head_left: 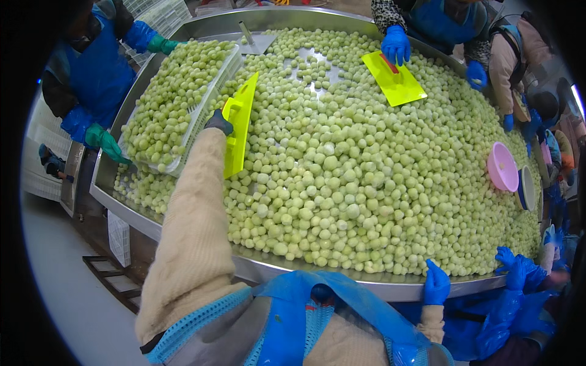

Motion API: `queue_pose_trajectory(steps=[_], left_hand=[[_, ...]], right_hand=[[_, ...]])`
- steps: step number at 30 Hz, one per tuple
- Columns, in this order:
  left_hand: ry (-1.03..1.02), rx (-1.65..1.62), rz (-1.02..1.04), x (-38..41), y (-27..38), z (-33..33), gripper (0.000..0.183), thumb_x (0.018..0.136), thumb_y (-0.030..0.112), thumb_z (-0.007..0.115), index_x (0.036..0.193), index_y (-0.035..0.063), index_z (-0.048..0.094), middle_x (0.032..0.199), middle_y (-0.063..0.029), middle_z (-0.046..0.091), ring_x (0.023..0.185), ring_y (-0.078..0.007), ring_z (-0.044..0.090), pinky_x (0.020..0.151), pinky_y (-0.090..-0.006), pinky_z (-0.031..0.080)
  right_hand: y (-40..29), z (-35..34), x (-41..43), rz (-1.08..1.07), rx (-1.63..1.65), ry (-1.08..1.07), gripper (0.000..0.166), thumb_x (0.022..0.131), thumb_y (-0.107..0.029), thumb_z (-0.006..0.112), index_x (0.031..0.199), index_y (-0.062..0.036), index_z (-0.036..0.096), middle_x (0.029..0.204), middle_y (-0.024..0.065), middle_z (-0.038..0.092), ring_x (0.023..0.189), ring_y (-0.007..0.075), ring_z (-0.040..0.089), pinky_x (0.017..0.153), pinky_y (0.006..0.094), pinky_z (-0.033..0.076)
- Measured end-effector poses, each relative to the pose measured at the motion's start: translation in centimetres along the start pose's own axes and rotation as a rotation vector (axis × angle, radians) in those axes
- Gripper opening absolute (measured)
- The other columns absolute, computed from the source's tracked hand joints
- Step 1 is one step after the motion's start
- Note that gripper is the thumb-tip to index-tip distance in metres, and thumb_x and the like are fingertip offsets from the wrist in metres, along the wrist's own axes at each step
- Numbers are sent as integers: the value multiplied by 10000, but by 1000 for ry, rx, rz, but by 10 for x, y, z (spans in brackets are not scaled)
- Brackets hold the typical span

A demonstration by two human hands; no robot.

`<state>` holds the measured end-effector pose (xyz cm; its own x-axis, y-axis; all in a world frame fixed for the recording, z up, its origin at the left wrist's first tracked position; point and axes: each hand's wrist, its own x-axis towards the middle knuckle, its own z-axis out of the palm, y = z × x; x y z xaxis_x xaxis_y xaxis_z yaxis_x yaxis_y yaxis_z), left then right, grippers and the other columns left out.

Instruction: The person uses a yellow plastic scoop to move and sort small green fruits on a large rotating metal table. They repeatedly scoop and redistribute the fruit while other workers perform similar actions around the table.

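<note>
My left hand, in a dark glove, grips the handle of a yellow plastic plasterer's float. The float's blade stands on edge among round, pale green fruits, some of them frosted-looking. Just left of it is a white plastic crate heaped with the same fruit. My right hand, blue-gloved, is at the near metal rim of the large sorting table. Its fingers are close together and point upward; whether anything is between them cannot be seen.
Green-gloved hands of a person on the left hold the crate. Across the table, a co-worker's blue-gloved hand holds another yellow float. A pink bowl and a blue-rimmed bowl lie right. Co-worker's gloved hands are beside my right.
</note>
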<state>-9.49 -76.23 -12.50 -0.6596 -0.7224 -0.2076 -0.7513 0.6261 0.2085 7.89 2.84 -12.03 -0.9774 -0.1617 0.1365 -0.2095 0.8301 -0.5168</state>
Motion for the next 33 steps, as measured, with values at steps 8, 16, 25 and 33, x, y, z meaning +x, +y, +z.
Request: queue_pose_trajectory(steps=[8, 16, 25, 33], left_hand=[[-265, -672, 344, -160, 50, 17, 667, 801, 167, 737, 1411, 91, 479, 1063, -145, 712, 880, -227, 718, 761, -368, 583], [-312, -401, 901, -331, 126, -13, 725, 867, 229, 648, 1532, 206, 361, 1150, -181, 702, 1006, -343, 695, 926, -432, 531], [273, -1122, 873, -178, 78, -157, 623, 871, 124, 728, 1442, 104, 479, 937, -103, 725, 685, -186, 713, 570, -320, 585], [-174, -725, 349, -144, 83, -6, 648, 717, 74, 786, 1327, 56, 567, 1017, -159, 714, 852, -241, 726, 741, -378, 589]], right_hand=[[10, 4, -2, 66, 12, -2, 278, 921, -113, 608, 1162, -57, 735, 1097, 166, 731, 1008, 310, 695, 909, 390, 521], [9, 4, -2, 67, 64, -1, 279, 930, -95, 599, 1170, -41, 729, 1117, 180, 727, 1043, 304, 702, 919, 376, 525], [7, 3, -1, -21, 70, 45, 266, 918, -104, 635, 1159, -53, 735, 1074, 180, 729, 995, 319, 701, 881, 395, 535], [3, 4, -1, -37, 8, 62, 259, 903, -106, 647, 1140, -80, 746, 1033, 155, 735, 934, 312, 699, 830, 405, 538]])
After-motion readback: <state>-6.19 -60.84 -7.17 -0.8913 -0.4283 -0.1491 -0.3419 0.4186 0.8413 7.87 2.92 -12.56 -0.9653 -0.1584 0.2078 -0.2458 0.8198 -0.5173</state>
